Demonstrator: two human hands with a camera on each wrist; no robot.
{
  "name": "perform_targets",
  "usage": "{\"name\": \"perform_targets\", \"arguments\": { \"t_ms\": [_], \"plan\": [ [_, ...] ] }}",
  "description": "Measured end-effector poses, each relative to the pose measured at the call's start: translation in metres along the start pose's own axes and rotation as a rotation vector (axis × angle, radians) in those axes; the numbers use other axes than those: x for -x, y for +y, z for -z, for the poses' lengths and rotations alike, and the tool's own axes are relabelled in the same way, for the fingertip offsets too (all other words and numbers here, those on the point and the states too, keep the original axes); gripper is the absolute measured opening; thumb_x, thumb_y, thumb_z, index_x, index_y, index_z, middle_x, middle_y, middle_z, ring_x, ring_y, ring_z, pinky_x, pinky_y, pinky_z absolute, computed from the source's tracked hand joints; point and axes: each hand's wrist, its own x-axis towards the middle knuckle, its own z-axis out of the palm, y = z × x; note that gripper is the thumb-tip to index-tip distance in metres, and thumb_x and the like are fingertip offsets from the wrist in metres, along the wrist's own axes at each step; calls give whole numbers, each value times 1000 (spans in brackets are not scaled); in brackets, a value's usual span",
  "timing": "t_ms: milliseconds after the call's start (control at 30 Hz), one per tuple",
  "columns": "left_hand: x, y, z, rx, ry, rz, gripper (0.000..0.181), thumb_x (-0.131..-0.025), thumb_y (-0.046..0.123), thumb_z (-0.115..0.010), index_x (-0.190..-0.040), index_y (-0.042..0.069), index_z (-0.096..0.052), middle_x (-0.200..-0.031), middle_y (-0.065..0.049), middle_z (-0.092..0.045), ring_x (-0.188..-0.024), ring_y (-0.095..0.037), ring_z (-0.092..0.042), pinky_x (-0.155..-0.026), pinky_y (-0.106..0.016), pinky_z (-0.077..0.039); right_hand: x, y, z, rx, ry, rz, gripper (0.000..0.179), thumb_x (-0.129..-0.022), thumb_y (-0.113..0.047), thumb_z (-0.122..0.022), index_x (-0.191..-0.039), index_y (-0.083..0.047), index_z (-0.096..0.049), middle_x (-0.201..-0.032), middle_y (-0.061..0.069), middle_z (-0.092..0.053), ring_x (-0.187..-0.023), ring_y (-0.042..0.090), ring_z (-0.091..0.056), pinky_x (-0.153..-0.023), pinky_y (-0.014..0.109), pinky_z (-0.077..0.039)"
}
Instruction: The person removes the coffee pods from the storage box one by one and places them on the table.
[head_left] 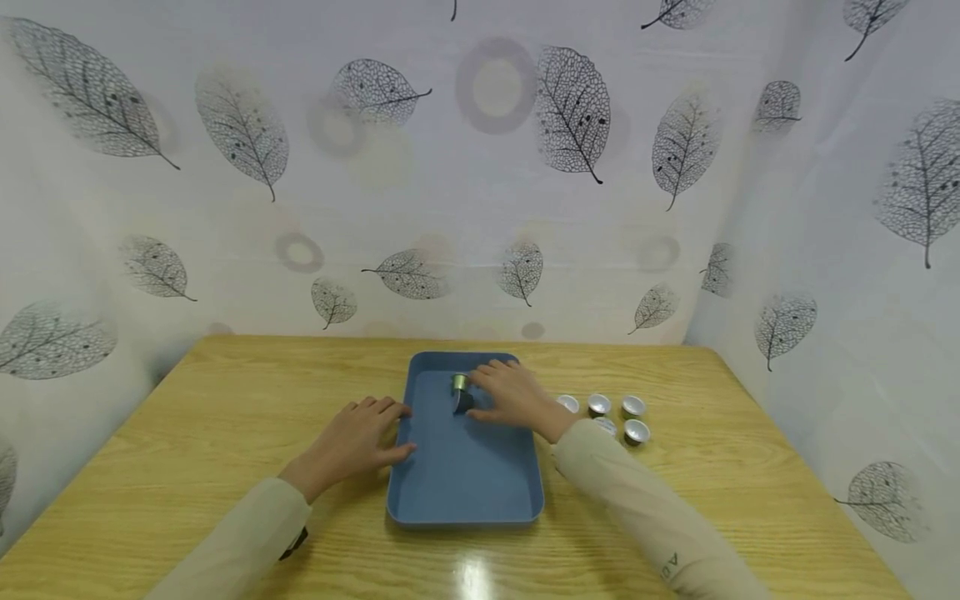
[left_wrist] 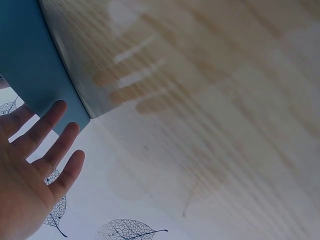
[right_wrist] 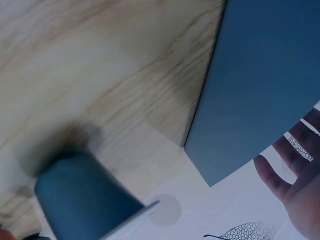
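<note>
A blue-grey tray (head_left: 465,492) lies on the wooden table in the head view. Inside its far half, a green-gold coffee capsule (head_left: 460,382) and a dark coffee capsule (head_left: 462,402) sit close together. My right hand (head_left: 513,394) reaches over the tray's right side, fingers and thumb spread apart, the fingertips right by the two capsules. Across the tray's left rim is my left hand (head_left: 358,437), its fingers extended and thumb over the edge. The left wrist view shows those fingers (left_wrist: 58,142) loosely straight against the tray's outer wall (left_wrist: 35,60).
Right of the tray, several coffee capsules stand lid up, among them one capsule (head_left: 637,432) nearest the front. A dark-teal capsule (right_wrist: 82,197) looms large in the right wrist view. A leaf-patterned curtain (head_left: 465,208) hangs behind the table (head_left: 285,375).
</note>
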Motion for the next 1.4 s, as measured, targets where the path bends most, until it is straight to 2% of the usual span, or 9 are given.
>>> {"name": "perform_targets", "arguments": {
  "t_ms": [267,467,1100,1400],
  "plan": [
    [0,-1,-2,2,4,-7,48,-80,53,-60,-111,16,-60,-109,-2,-61,-99,-25,-57,-79,-44,-47,-7,-7,-2,1,-75,-4,47,-78,-46,-66,-114,-16,-59,-107,0,-63,-98,19,-57,-80,38,-46],
    [0,-1,-3,4,-1,-3,48,-80,53,-60,-111,16,-60,-109,-2,-61,-99,-25,-57,-79,-44,-47,-10,-9,-5,30,-81,2,47,-79,-47,-65,-115,-17,-58,-107,-2,-62,-98,17,-56,-79,36,-46],
    [0,-1,-3,2,-8,-2,49,-80,52,-60,-112,15,-60,-110,-3,-60,-98,-25,-58,-79,-45,-47,-15,-16,-5,19,-111,6,48,-81,-43,-64,-120,-16,-56,-112,-2,-62,-100,17,-55,-80,36,-45],
    [0,-1,-3,0,3,-11,48,-80,52,-60,-111,15,-60,-110,-3,-61,-98,-25,-58,-79,-45,-48,-17,-15,-10,14,-105,23,39,-81,-42,-65,-111,-18,-58,-104,-4,-62,-93,15,-54,-74,33,-43]
  ]
}}
